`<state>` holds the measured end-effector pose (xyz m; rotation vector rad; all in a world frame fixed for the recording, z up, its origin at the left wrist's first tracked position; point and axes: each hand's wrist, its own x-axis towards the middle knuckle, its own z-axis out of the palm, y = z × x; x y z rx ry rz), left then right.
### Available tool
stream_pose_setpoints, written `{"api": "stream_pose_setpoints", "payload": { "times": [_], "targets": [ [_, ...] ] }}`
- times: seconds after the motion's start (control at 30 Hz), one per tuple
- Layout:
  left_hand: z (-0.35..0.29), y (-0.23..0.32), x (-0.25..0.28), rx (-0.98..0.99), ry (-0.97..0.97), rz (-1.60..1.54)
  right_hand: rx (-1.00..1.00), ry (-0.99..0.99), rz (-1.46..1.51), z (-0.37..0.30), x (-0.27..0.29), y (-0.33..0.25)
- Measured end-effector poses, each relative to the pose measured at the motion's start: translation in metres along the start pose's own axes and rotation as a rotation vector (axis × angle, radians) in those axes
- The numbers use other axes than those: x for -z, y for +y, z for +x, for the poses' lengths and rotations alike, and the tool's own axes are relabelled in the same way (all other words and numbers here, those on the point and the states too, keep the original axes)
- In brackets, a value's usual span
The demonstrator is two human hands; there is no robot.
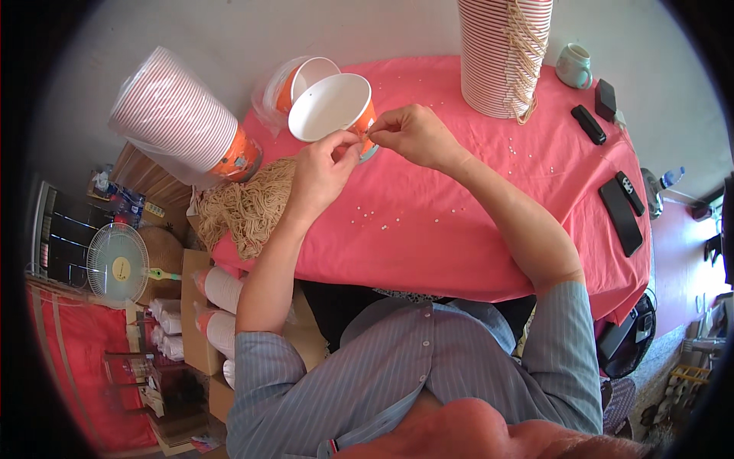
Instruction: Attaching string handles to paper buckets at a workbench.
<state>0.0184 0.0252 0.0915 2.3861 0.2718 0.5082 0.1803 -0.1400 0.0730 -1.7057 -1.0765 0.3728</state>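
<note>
A white paper bucket (364, 117) with an orange printed outside stands at the far middle of the table, tilted so its white inside shows. My left hand (325, 162) is pinched at the bucket's near right wall, thumb and forefinger together. Close beside it, my right hand (413, 136) pinches at the same spot. Whatever lies between the fingertips is too small and too covered to make out. A heap of tan cords (248, 205) lies left of my left forearm. Behind the bucket, a second paper bucket (285, 96) rests in clear plastic.
A bagged stack of paper buckets (180, 115) leans at the left. A tall bucket stack (483, 61) with cord handles stands at the back right. Small white bits (384, 226) dot the pink tablecloth (413, 256). A mug (573, 67) and black phone (620, 216) are right.
</note>
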Motion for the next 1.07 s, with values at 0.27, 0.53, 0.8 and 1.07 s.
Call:
{"api": "stream_pose_setpoints", "payload": {
  "times": [0.27,0.53,0.8,1.07],
  "targets": [
    [-0.001,0.005,-0.008,-0.052,0.096,0.043,0.017,0.041,0.011,0.001,0.003,-0.001],
    [0.006,-0.012,-0.011,-0.048,0.068,-0.141,-0.014,0.053,0.003,0.000,0.007,-0.009],
    [0.002,-0.010,-0.008,0.006,0.055,-0.334,0.013,0.061,0.025,0.003,0.007,0.000],
    [0.004,-0.006,0.001,-0.031,-0.041,-0.426,-0.015,0.040,0.046,0.004,0.004,0.006]
  ]
}}
